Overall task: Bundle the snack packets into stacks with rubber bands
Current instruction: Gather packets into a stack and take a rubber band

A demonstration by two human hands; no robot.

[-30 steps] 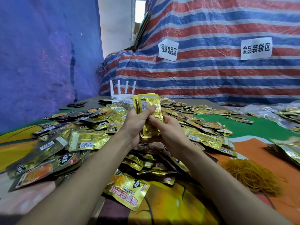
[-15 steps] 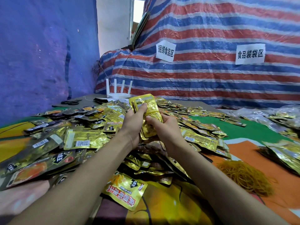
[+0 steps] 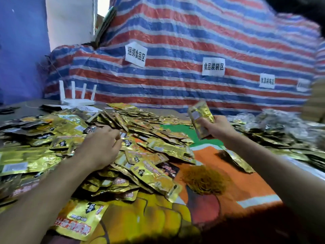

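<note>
The right hand (image 3: pixel 218 128) grips the stack (image 3: pixel 200 118) upright, with the rubber bands (image 3: pixel 204 180) lying nearer it than the left hand (image 3: pixel 102 147), whose fingers (image 3: pixel 115 136) curl over packets (image 3: pixel 154 143), grip unclear.

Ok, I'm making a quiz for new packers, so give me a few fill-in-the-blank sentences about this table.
The hand gripping the stack of packets is the person's ___ one.
The heap of rubber bands lies on the ___ part of the cloth.
The white router has ___ antennas.
Missing words: right; orange; four.
</note>
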